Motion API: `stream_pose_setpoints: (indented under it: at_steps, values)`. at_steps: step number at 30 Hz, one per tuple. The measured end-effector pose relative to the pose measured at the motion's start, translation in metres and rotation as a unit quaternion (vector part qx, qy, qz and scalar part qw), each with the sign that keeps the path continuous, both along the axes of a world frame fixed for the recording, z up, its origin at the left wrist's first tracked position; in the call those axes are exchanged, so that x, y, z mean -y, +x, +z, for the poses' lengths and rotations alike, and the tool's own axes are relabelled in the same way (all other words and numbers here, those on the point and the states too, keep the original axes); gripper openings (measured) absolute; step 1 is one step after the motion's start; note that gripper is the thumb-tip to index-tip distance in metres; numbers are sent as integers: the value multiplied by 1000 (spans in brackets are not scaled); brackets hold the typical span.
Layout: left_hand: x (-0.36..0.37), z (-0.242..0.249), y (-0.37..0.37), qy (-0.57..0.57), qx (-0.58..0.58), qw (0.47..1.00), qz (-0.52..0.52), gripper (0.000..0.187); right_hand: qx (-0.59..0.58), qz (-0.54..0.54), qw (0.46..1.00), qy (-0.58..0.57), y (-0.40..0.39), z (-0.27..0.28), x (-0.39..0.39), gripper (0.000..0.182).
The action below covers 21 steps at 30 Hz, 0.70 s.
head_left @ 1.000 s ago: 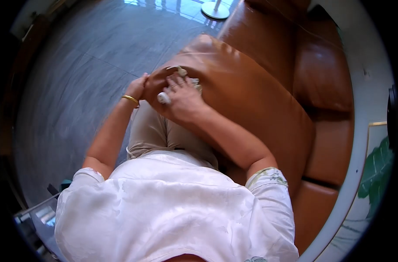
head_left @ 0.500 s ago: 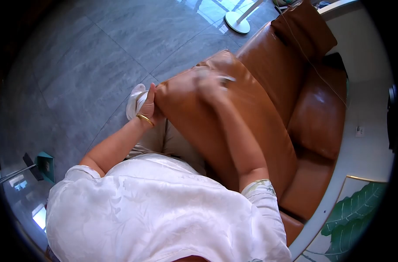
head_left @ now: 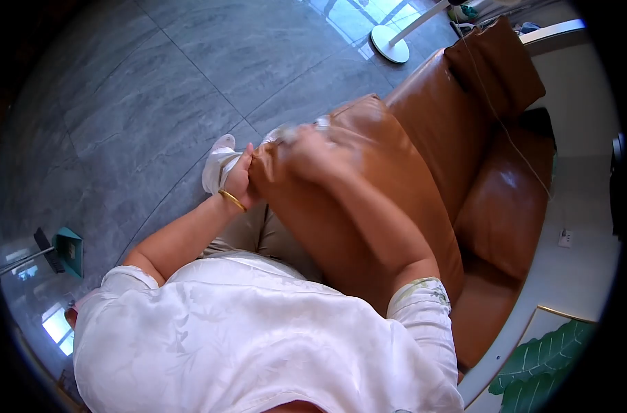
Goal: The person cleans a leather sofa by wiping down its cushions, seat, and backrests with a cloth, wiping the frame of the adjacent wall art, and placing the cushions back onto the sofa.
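A large brown leather cushion (head_left: pixel 396 179) leans tilted over my lap. At its near left corner my left hand (head_left: pixel 240 180), with a gold bangle on the wrist, grips the edge, thumb up and the other fingers mostly hidden. My right hand (head_left: pixel 318 157) is over the upper face of the cushion, close to its far edge. Motion smears its fingers, and a whitish patch shows beside them that I cannot make out.
Behind the cushion stretches a brown leather sofa (head_left: pixel 503 196) with a smaller pillow (head_left: pixel 499 65). A white round stand base (head_left: pixel 390 44) stands on the grey tiled floor (head_left: pixel 148 103). A dustpan (head_left: pixel 68 252) is at the left, a leaf picture (head_left: pixel 544 358) at lower right.
My right hand has moved left across the cushion, toward the corner that my left hand holds. The view has shifted slightly, and my left hand keeps its grip.
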<state>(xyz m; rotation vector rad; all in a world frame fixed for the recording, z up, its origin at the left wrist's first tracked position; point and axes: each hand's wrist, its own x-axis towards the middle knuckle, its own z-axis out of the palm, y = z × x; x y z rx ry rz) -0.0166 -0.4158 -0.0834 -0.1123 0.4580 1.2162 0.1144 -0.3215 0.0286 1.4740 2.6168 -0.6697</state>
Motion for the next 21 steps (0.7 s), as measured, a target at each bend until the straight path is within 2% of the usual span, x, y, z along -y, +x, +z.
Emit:
stream_pose_setpoints:
  at_steps: [2, 3, 5, 6, 7, 8, 9, 10, 11, 12, 13, 14, 16, 17, 18, 19, 20, 21]
  values:
    - [3, 1, -1, -40, -38, 998, -2, 50, 71, 181, 980, -41, -22, -11, 26, 34]
    - [8, 2, 0, -24, -51, 998, 18, 48, -28, 197, 980, -6, -11, -23, 19, 32]
    - [11, -7, -6, -43, -47, 998, -5, 46, -220, 223, 947, 64, 30, -53, 1, 29]
    - [13, -10, -7, -52, -46, 997, -16, 46, -47, 48, 995, -72, 33, -11, -11, 28]
    - [13, -12, -7, -65, -82, 994, -15, 43, -62, 125, 983, 118, 73, -65, -46, 24]
    - [13, -16, -9, -61, -81, 995, -21, 42, -172, -97, 980, 36, 105, -72, -78, 20]
    - [13, -21, -11, -55, -80, 995, -26, 41, -88, -127, 982, 104, 146, -72, -101, 17]
    - [13, -24, -13, -52, -78, 995, -31, 40, -37, -40, 977, 205, 205, -98, -127, 18]
    - [14, -19, -16, -59, -98, 992, -44, 37, 69, -167, 967, 181, 242, -98, -126, 24]
    - [14, -19, -16, -69, -111, 990, -49, 37, 190, -275, 932, 137, 279, -98, -126, 29]
    - [13, -18, -17, -76, -125, 988, -52, 37, 105, -397, 909, 66, 328, -136, -140, 42]
    - [13, -17, -18, -85, -138, 985, -56, 36, 126, -415, 900, 44, 312, -119, -135, 44]
    - [8, -33, -18, -92, -160, 981, -53, 37, 171, -447, 878, -2, 223, -67, -114, 49]
    - [6, -45, -20, -92, -176, 979, -51, 38, 79, -400, 912, 37, 199, -86, -112, 41]
    - [4, -50, -20, -93, -193, 975, -51, 40, 7, -212, 970, 121, 178, -116, -116, 29]
    - [1, -44, -22, -102, -206, 971, -64, 40, -118, -181, 972, 89, 127, -68, -86, 20]
    - [1, -38, -26, -109, -222, 967, -63, 40, -119, -123, 985, 8, 112, -139, -96, 19]
    - [1, -34, -29, -113, -237, 963, -62, 40, -139, -40, 973, 179, 97, -134, -65, 21]
